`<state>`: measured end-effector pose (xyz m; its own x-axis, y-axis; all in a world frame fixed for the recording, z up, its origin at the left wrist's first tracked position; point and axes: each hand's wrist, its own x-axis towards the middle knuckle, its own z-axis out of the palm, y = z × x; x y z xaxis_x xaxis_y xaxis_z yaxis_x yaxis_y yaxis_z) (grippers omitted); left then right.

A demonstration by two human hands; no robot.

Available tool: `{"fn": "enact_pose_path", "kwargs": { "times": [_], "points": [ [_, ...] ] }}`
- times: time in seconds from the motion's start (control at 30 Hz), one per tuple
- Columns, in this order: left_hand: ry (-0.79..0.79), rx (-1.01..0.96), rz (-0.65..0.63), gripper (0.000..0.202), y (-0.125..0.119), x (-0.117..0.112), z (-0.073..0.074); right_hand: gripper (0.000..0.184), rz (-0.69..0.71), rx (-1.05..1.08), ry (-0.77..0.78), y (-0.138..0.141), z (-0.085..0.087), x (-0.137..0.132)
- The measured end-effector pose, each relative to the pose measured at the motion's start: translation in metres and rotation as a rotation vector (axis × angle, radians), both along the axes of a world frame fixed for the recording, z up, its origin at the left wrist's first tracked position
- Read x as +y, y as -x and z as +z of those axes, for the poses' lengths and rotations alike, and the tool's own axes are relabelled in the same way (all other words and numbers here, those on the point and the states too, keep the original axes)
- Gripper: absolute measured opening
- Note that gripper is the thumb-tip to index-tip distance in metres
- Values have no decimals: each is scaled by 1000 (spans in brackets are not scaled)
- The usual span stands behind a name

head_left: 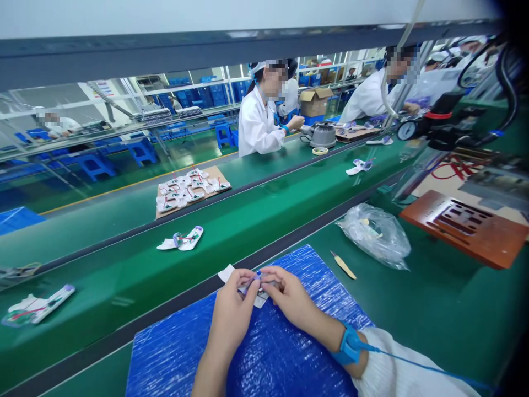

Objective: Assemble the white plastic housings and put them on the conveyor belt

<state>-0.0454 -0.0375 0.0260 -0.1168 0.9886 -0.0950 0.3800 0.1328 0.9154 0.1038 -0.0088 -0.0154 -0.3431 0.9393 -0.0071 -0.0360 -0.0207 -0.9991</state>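
Note:
Both hands meet over a blue film-wrapped pad. Between them is a small white and purple plastic housing, mostly hidden by the fingers. My left hand pinches its purple part between thumb and fingers. From the other side, my right hand has its thumb and fingers closed on the same piece. A blue wrist strap with a cord circles my right wrist. Similar white housings with red wires and green boards, one left of centre and one at far left, lie on the green belt.
Right of the pad lie a pointed tool with a pale handle and a clear plastic bag. An orange fixture plate sits under a press with a gauge. Across the belt, a cardboard sheet bears several housings; a co-worker sits there.

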Motion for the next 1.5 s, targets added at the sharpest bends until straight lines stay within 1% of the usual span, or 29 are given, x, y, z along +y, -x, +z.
{"fn": "enact_pose_path", "kwargs": {
  "times": [0.1,0.2,0.3,0.37,0.43,0.47,0.53,0.6,0.63,0.67,0.73,0.8,0.83,0.9,0.97,1.07,1.3,1.5],
  "points": [
    [60,-204,44,38,3,1,4,14,29,-72,-72,-2,2,-1],
    [95,-353,90,42,6,4,0,16,86,-199,-229,-7,6,-2],
    [139,-475,124,48,10,6,-6,18,132,-155,-402,-10,12,-3],
    [164,-497,162,55,13,6,-8,16,138,-113,-455,-10,15,-4],
    [181,-542,166,61,14,5,-8,16,124,-87,-439,-7,15,-4],
    [181,-587,136,62,14,4,-6,17,109,-65,-391,-6,14,-5],
    [168,-652,31,60,12,3,-2,21,90,10,-218,-4,11,-4],
    [132,-588,-56,60,9,1,2,27,94,101,-11,-3,8,-2],
    [108,-514,-61,61,7,0,3,29,113,139,71,-4,8,0],
    [80,-423,-39,61,4,0,3,31,136,167,126,-5,7,1],
    [9,-219,27,58,-1,0,1,33,170,184,161,-8,8,4],
    [-50,-32,29,48,-3,1,-4,32,170,137,106,-12,9,5],
    [-68,45,1,43,-4,1,-7,31,158,91,53,-13,9,4],
    [-95,126,-66,38,-4,2,-15,26,131,-19,-63,-15,9,3],
    [-124,154,-102,39,-3,2,-20,24,114,-101,-158,-16,9,2],
    [-156,171,-134,40,-3,1,-23,21,111,-150,-236,-17,8,2],
    [-188,172,-154,40,-5,0,-24,22,95,-154,-251,-18,7,3],
    [-174,200,-226,43,-6,-1,-23,20,76,-220,-343,-19,13,5]
  ]
}}
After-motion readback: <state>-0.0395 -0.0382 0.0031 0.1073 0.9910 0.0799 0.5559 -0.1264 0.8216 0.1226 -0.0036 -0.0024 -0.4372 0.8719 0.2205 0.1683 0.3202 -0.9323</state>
